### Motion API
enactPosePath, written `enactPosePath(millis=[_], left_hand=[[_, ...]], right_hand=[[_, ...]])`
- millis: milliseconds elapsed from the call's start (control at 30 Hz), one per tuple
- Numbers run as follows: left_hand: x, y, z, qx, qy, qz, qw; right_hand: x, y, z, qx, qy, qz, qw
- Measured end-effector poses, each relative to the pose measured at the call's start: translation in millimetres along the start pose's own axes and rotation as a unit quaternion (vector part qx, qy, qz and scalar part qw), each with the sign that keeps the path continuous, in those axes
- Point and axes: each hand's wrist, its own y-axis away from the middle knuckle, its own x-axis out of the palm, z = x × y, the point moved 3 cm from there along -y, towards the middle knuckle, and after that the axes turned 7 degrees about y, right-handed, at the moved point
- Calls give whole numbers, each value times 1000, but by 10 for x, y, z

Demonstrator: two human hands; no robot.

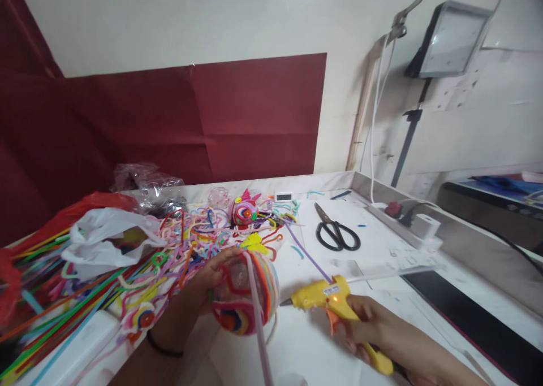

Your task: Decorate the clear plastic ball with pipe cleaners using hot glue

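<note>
My left hand holds a clear round ball from its left side. Strips of colored pipe cleaner in pink, orange, yellow and blue cover part of the ball, and a pale lilac strip runs down across its front past the lower frame edge. My right hand is wrapped round the handle of a yellow glue gun. The gun's dark nozzle points left, a short way from the ball's right side. An orange trigger shows under the gun's body, near my fingers.
Black-handled scissors lie beyond the glue gun. Many pipe cleaners are heaped at the left and centre, with a decorated ball behind. A white plastic bag sits left. At right are a power strip and a black panel.
</note>
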Motion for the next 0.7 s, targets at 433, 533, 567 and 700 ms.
enactPosePath(millis=[433, 533, 567, 700], left_hand=[[-143, -56, 91, -31, -32, 18, 999], [-134, -46, 84, -23, -74, 14, 997], [-132, -45, 84, -21, -85, 18, 996], [-112, -45, 80, -4, -109, 33, 993]], right_hand=[[-98, 89, 338, -113, 400, -214, 884], [192, 155, 646, -143, 271, -154, 939], [285, 153, 724, -154, 252, -157, 943], [532, 33, 814, -167, 229, -167, 944]])
